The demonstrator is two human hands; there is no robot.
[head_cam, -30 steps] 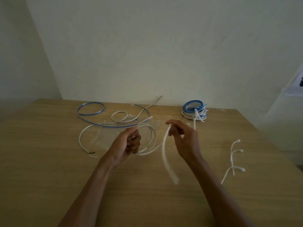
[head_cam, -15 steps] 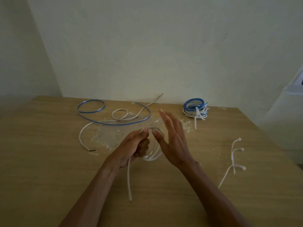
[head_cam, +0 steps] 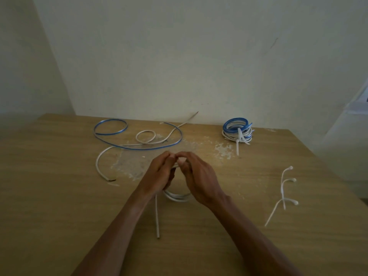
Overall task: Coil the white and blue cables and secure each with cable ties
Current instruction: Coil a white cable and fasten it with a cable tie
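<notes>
My left hand (head_cam: 159,176) and my right hand (head_cam: 199,178) both grip a small white cable coil (head_cam: 177,196) above the middle of the wooden table (head_cam: 49,196); their fingertips meet at the coil's top. One loose white end (head_cam: 157,218) hangs down from the left hand toward me. A loose blue cable (head_cam: 111,126) and a loose white cable (head_cam: 99,162) sprawl at the back left. Three white cable ties (head_cam: 283,188) lie at the right.
A finished blue and white coil bundle (head_cam: 238,131) bound with ties sits at the back right near the wall (head_cam: 179,56). White scuff marks (head_cam: 223,150) spot the tabletop behind my hands.
My right hand, spread open beside the coil half a second ago, has closed onto its top. The free white end swung down and now hangs from my left hand.
</notes>
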